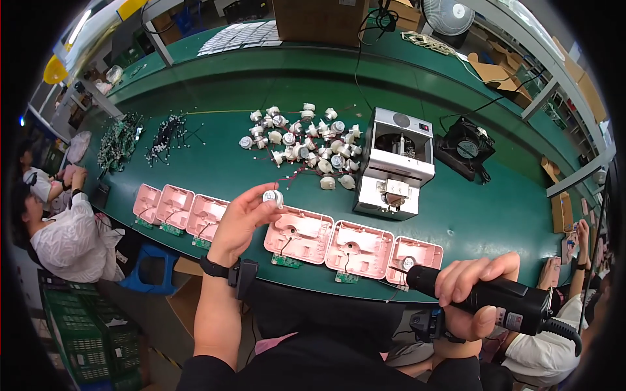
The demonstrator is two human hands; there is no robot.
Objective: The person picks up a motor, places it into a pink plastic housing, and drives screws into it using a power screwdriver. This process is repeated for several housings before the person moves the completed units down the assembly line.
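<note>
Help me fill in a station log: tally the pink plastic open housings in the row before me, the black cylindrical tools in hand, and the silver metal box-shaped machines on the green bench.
Pink plastic open housings: 6 in view
Black cylindrical tool in the right hand: 1
Silver metal box-shaped machine: 1
Total: 8

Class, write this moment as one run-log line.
left hand: holds white part | right hand: grips screwdriver | pink cases: in a row | white parts: heaped beyond
</note>
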